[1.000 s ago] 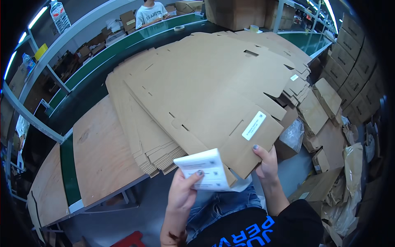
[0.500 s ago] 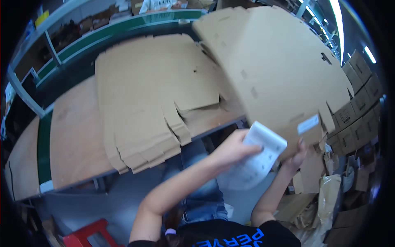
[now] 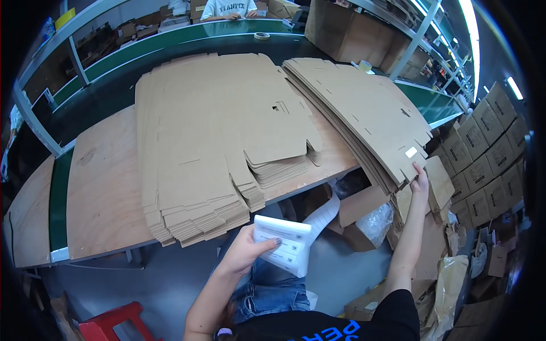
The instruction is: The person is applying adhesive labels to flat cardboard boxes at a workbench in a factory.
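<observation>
My left hand (image 3: 245,251) is closed round a folded strip of white printed labels (image 3: 284,243), its thumb pressed on top. The strip's loose part trails up beside the table edge. My right hand (image 3: 420,181) is at the near right corner of the top flattened cardboard box (image 3: 364,108), fingers at its edge; the underside of the grip is hidden. A small white label (image 3: 411,152) sits on that box, just beyond my fingertips. To the left lies a thicker stack of flattened cardboard boxes (image 3: 216,119) with slotted flaps.
The wooden tabletop (image 3: 102,182) borders a green conveyor (image 3: 187,35) carrying a tape roll (image 3: 261,36). Across it sits a person (image 3: 227,8). Closed cartons (image 3: 478,165) are stacked at right. A red stool (image 3: 116,324) stands lower left; scrap cardboard and plastic (image 3: 375,224) lie below the table.
The raised cardboard box has come down flat onto the right pile, with my right hand still at its edge. My left hand has drawn back left and nearer with the labels.
</observation>
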`<state>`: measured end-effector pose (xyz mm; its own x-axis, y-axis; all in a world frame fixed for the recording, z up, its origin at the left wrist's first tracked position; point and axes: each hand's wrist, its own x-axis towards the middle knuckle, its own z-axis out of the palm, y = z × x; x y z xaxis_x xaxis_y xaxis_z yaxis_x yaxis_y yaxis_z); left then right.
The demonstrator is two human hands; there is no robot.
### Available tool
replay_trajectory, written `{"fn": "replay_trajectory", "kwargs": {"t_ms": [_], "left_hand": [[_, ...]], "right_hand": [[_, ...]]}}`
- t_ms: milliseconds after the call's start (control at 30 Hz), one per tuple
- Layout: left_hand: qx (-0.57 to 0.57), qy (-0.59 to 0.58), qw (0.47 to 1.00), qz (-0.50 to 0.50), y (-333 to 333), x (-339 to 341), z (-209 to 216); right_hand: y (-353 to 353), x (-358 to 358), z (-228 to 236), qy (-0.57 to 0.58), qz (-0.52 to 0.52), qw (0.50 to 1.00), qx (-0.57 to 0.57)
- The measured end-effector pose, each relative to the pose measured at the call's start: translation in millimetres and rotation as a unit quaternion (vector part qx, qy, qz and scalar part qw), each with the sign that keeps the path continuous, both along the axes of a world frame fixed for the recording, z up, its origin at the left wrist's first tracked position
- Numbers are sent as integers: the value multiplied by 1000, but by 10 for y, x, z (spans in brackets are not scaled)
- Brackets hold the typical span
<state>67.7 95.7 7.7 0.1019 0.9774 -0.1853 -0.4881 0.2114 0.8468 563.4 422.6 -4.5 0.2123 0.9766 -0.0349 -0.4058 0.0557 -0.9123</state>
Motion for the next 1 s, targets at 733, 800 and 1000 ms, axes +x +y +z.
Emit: {"fn": "replay_trajectory", "kwargs": {"t_ms": [733,800,1000], "left_hand": [[90,-93,986,102,-411,-311,25],[130,-130,970,162,-508,-367,40],[370,-163,910,90,-579,-716,25]], "right_hand": [[-104,-1085,519,-722,-119,637,242],[-81,-1264,168,-814,-22,580,32],[-9,-1160,209,-795,-46,585,157]]}}
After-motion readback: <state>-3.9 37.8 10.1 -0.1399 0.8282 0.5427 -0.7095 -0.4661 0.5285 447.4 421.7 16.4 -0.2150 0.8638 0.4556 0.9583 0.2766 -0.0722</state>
